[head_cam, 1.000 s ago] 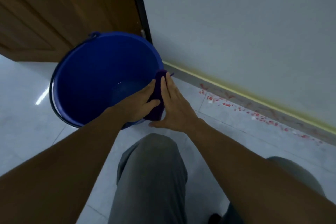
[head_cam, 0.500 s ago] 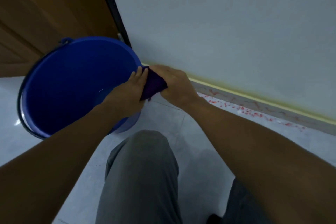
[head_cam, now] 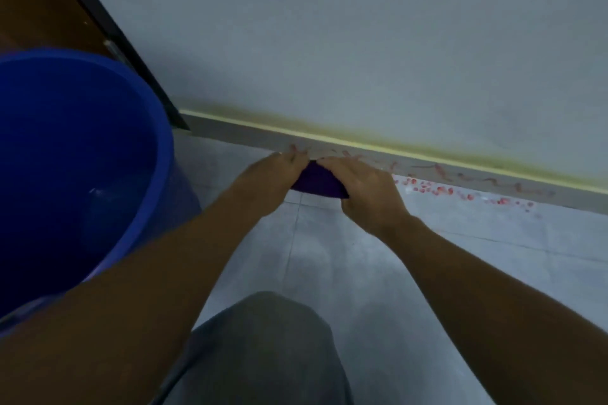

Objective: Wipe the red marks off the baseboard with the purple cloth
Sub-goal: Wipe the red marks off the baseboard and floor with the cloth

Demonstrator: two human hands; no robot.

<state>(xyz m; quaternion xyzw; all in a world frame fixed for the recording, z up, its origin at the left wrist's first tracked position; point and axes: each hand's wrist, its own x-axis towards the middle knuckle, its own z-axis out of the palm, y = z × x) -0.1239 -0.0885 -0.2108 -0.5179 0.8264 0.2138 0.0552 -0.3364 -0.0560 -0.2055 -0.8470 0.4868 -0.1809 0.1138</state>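
Note:
A grey baseboard [head_cam: 250,135] runs along the foot of the wall, topped by a yellowish strip. Red marks [head_cam: 487,178] squiggle along it to the right of my hands, and red specks [head_cam: 437,190] dot the floor below. The purple cloth [head_cam: 317,181] is bunched between both hands, right in front of the baseboard. My left hand [head_cam: 269,179] grips its left end and my right hand [head_cam: 365,189] covers its right end. Both sets of fingertips reach the baseboard's lower edge. Most of the cloth is hidden under my hands.
A big blue bucket [head_cam: 154,148] stands on the tiled floor at the left, close to my left forearm. Behind it are a dark door frame [head_cam: 108,33] and a brown wooden door [head_cam: 36,6]. My grey-trousered knee [head_cam: 263,345] is at the bottom centre.
Both hands carried the cloth away from the bucket's rim, rightward and down to the baseboard. The view has swung right, so the bucket now sits at the left edge.

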